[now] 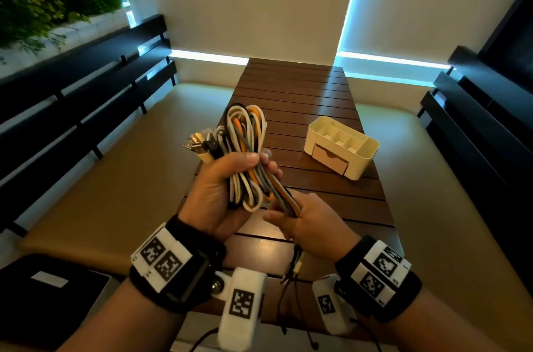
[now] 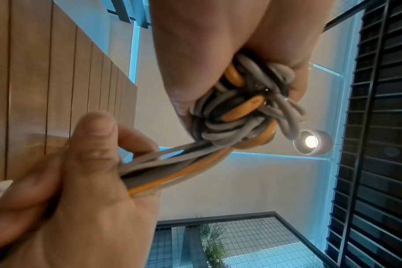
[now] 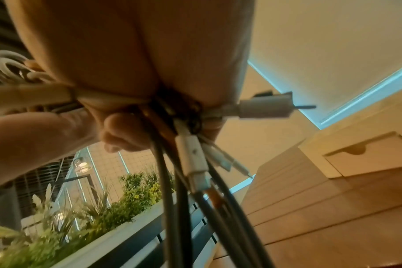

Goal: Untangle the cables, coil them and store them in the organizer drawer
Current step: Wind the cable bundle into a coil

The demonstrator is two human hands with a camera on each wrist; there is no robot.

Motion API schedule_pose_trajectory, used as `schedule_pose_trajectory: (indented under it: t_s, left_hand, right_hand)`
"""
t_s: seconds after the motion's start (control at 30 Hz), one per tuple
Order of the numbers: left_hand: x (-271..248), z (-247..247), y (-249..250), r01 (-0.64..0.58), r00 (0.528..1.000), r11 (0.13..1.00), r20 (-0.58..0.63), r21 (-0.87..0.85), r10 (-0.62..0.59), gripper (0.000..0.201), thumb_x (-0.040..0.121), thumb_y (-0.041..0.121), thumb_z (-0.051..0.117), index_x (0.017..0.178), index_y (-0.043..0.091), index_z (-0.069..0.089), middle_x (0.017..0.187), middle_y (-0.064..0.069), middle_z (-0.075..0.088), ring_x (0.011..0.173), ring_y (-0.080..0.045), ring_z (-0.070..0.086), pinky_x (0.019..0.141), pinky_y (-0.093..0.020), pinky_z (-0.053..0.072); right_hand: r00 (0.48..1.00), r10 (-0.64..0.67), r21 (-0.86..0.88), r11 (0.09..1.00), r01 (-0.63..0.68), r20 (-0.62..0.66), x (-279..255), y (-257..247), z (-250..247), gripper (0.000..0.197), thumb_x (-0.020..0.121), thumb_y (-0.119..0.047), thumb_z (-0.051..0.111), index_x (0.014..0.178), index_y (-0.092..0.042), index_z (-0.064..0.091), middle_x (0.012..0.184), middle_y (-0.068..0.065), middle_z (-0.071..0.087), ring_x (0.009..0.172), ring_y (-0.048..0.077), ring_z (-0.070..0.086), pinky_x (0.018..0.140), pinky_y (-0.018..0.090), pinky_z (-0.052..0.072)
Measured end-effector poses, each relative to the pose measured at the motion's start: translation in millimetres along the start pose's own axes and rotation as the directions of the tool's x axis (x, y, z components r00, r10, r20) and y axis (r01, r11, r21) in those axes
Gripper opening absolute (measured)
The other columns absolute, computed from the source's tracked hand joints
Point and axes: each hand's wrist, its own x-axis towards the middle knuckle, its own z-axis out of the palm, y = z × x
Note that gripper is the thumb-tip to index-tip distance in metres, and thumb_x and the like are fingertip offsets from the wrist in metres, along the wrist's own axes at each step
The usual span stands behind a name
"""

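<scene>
Item: cable bundle [image 1: 245,155], mixed white, grey, orange and black leads, looped several times over and held in the air above the near end of the slatted tabletop [image 1: 317,184]. Holder: left hand [image 1: 222,193], thumb and fingers [image 1: 271,167] curled round the middle of the loops, clamped on them. One set of plug ends [image 1: 202,144] fans out to the left of that grip. Tails: a straight run of strands leaves the lower end of the loops and passes into the right hand [image 1: 305,222], whose fingers are closed round it in a fist; below that fist the free connectors [image 3: 193,156] and dark leads hang loose. Handling, by estimate: light and limp, with no stiffness of its own; the loops will likely spring open or slide over one another if the left grip loosens, and the smooth jackets look slippery against each other. Connectors are the hard, snag-prone parts, and are best not pulled through a loop by force. Suggested hold: keep the loops pinched at their waist, and work one strand at a time from its plug end instead of tugging on the whole run. Destination: cream organizer [image 1: 343,147] standing well apart to the right on the tabletop, its small drawer [image 1: 331,161] in the front face apparently closed. Cables appear not yet separated.
</scene>
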Motion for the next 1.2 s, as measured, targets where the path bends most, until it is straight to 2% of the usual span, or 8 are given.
schedule_pose_trajectory:
  t_s: [0.2,0.37,0.5,0.6,0.67,0.9,1.07,1.2]
  left_hand:
    - [4,-3,0,-0.053,0.991,0.988,-0.112,0.145,0.069,0.013,0.069,0.015,0.068,0.080,0.010,0.068,0.078,-0.005,0.061,0.073,-0.018,0.063,0.078,-0.038,0.053]
    - [6,-13,0,-0.095,0.970,0.942,-0.183,0.321,0.160,0.007,0.075,0.007,0.062,0.081,0.009,0.066,0.074,-0.008,0.063,0.073,-0.022,0.063,0.074,-0.042,0.052]
    - [8,-19,0,-0.091,0.970,0.941,-0.186,0.327,0.159,0.012,0.072,0.009,0.065,0.084,0.007,0.064,0.074,-0.007,0.064,0.073,-0.023,0.064,0.073,-0.043,0.054]
    - [10,-17,-1,-0.099,0.975,0.942,-0.156,0.320,0.156,0.021,0.071,0.013,0.069,0.090,0.009,0.064,0.077,-0.005,0.063,0.076,-0.022,0.063,0.076,-0.044,0.052]
    - [12,-13,-2,-0.102,0.983,0.951,-0.118,0.291,0.141,0.018,0.073,0.013,0.068,0.090,0.010,0.065,0.078,-0.006,0.064,0.076,-0.021,0.063,0.076,-0.041,0.052]
    - [11,-17,-11,0.016,0.996,0.996,-0.086,0.089,-0.009,0.037,0.064,0.020,0.081,0.090,0.005,0.058,0.083,-0.009,0.058,0.082,-0.023,0.061,0.077,-0.037,0.054]
    - [7,-16,-10,0.050,0.998,0.997,-0.035,-0.053,-0.051,0.040,0.061,0.022,0.085,0.087,0.007,0.058,0.085,-0.008,0.054,0.082,-0.018,0.059,0.075,-0.033,0.055]
    - [3,-16,-7,0.033,0.999,0.988,0.019,-0.153,-0.031,0.033,0.064,0.019,0.083,0.085,0.007,0.060,0.082,-0.006,0.058,0.082,-0.019,0.061,0.080,-0.033,0.056]
  right_hand:
    - [0.997,0.070,-0.123,0.990,-0.068,0.018,5,3,-4,0.035,0.081,-0.046,0.076,0.105,-0.025,0.061,0.103,-0.003,0.061,0.090,0.015,0.062,0.084,0.039,0.057]
    - [0.998,0.026,-0.168,0.986,-0.016,0.056,-3,-11,-34,0.092,0.064,-0.064,0.077,0.144,-0.046,0.034,0.138,-0.029,0.025,0.128,-0.003,0.031,0.105,0.024,0.037]
    - [0.980,-0.027,0.095,0.994,0.046,-0.197,-13,-31,-48,0.068,0.072,-0.056,0.067,0.134,-0.037,0.048,0.108,-0.018,0.060,0.097,-0.004,0.058,0.079,0.015,0.049]
    - [0.990,0.121,0.381,0.921,-0.084,-0.075,-13,-45,-46,0.059,0.078,-0.048,0.057,0.132,-0.025,0.048,0.080,0.000,0.072,0.068,0.016,0.067,0.062,0.027,0.054]
    - [0.980,0.183,0.413,0.889,-0.198,0.075,-10,-49,-37,0.052,0.087,-0.049,0.050,0.134,-0.028,0.044,0.083,0.009,0.075,0.071,0.025,0.072,0.063,0.032,0.057]
    - [0.953,0.256,0.406,0.863,-0.302,0.164,-2,-49,-29,0.033,0.099,-0.055,0.035,0.121,-0.038,0.053,0.097,0.015,0.076,0.086,0.023,0.075,0.073,0.032,0.061]
    - [0.936,0.312,0.329,0.877,-0.351,0.166,3,-44,-18,0.025,0.095,-0.065,0.037,0.099,-0.050,0.056,0.098,0.008,0.076,0.086,0.020,0.075,0.084,0.041,0.060]
    - [0.946,0.316,0.393,0.863,-0.317,0.070,4,-38,-11,0.035,0.093,-0.065,0.040,0.112,-0.043,0.060,0.100,0.007,0.075,0.087,0.019,0.075,0.082,0.037,0.061]
